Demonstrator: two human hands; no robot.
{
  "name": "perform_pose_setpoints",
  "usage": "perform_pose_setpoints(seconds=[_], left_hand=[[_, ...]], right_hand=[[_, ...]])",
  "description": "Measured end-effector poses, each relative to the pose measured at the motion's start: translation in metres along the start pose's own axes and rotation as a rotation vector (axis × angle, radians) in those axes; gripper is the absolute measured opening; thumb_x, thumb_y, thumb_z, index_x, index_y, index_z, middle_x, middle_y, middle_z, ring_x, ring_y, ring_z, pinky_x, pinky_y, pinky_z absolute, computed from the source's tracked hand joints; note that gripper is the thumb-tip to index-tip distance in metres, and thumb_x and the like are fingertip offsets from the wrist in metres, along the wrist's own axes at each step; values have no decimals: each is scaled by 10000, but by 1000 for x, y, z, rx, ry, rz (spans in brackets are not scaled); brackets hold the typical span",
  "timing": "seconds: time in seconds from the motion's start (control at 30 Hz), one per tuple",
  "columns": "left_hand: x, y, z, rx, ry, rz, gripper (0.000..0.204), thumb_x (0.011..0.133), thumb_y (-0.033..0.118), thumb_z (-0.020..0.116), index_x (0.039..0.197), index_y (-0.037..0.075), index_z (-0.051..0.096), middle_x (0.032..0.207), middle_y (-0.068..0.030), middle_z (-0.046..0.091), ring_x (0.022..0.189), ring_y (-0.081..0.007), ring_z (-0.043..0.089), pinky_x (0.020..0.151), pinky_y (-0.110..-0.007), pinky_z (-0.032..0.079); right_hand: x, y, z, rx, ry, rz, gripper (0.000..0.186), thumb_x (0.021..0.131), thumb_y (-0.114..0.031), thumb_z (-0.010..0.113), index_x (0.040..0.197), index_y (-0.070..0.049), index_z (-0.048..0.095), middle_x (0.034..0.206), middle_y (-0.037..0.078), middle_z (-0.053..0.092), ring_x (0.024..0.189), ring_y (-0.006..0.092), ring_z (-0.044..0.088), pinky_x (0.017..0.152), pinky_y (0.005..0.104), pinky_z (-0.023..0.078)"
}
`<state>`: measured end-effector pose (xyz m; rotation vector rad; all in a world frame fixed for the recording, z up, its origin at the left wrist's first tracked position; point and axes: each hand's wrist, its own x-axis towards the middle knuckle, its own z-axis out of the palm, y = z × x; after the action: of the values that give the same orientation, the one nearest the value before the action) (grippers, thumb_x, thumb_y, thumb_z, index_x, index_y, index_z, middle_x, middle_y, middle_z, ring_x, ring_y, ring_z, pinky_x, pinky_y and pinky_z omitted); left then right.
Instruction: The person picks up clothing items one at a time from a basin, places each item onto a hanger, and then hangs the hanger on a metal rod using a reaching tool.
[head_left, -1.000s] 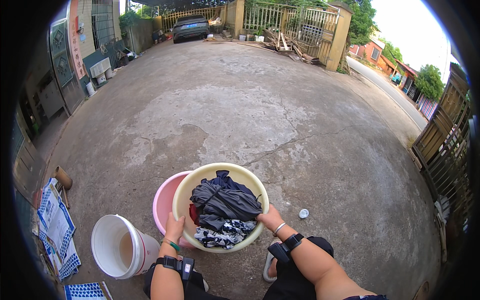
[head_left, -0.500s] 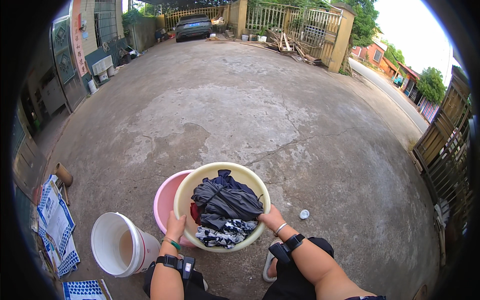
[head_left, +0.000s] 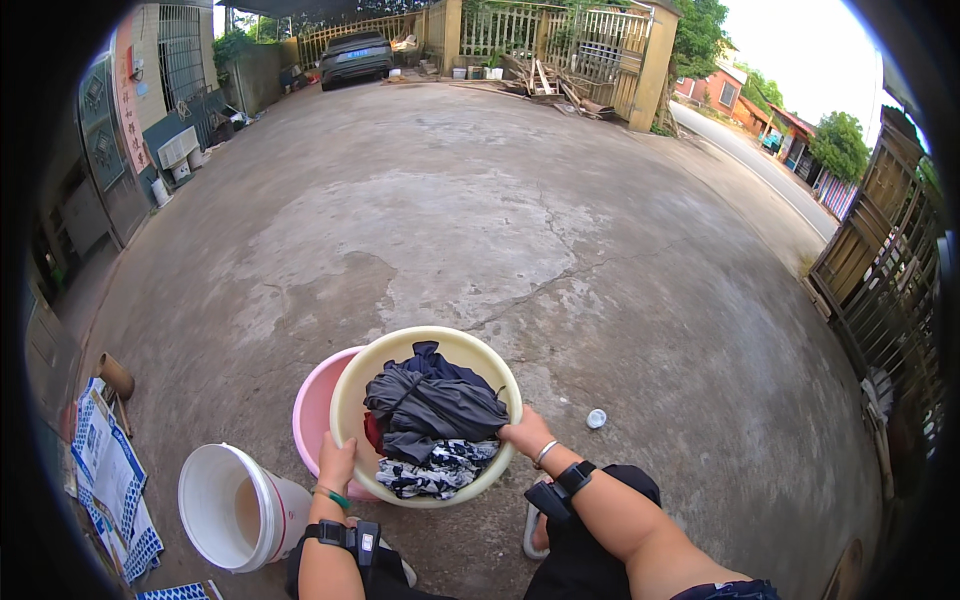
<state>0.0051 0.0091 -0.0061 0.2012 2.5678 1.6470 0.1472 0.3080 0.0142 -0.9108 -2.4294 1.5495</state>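
A pale yellow basin is gripped at its rim on both sides, by my left hand and my right hand. Heaped inside are dark grey and navy clothes, a black-and-white patterned cloth and a bit of red fabric. Behind the yellow basin, on its left, a pink basin is partly covered by it. Left of my left forearm stands a white bucket with cloudy liquid in it. My fingertips are partly hidden by the rim.
Blue-and-white printed sacks lie at the left, beside a brown tube. A small white cap-like piece sits on the concrete right of my hand. A metal gate borders the right, and a car is parked far off.
The view has shifted a little, so the surroundings sit further left. Both hands keep hold of the yellow basin, and the clothes lie in it as before.
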Motion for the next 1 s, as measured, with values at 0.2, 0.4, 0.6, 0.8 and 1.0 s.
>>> perform_pose_setpoints(seconds=[0.2, 0.4, 0.6, 0.8, 1.0], left_hand=[[3, 1, 10, -68, -6, 6, 266, 738, 99, 555, 946, -46, 476, 886, -165, 568, 765, -233, 566, 672, -323, 447], [2, 3, 12, -82, -21, 1, 259, 739, 75, 542, 958, -45, 474, 870, -146, 563, 760, -210, 555, 664, -311, 443], [2, 6, 15, -131, -27, -2, 262, 739, 69, 537, 970, -41, 477, 863, -135, 562, 748, -200, 554, 657, -307, 444], [6, 4, 15, -111, -38, -6, 262, 741, 71, 538, 970, -42, 478, 870, -141, 563, 750, -205, 554, 663, -303, 446], [4, 10, 17, -131, -37, -18, 262, 744, 68, 534, 974, -42, 474, 873, -143, 561, 750, -207, 555, 665, -305, 447]], right_hand=[[14, 17, -2, 35, 22, 10, 496, 565, -203, 628, 980, 39, 508, 867, 219, 592, 810, 316, 592, 746, 352, 458], [23, 23, -2, 120, 12, -43, 462, 576, -162, 626, 979, 36, 519, 861, 210, 599, 791, 306, 598, 729, 347, 465], [8, 2, -14, 137, 12, -67, 423, 574, -130, 618, 956, 36, 543, 841, 202, 608, 774, 296, 606, 715, 342, 472], [12, 8, -13, 168, -16, -70, 430, 572, -133, 614, 962, 32, 542, 846, 208, 605, 781, 302, 604, 726, 345, 471], [25, 28, -3, 128, 18, -47, 452, 576, -92, 612, 1009, 3, 523, 859, 153, 615, 771, 240, 603, 715, 312, 474]])
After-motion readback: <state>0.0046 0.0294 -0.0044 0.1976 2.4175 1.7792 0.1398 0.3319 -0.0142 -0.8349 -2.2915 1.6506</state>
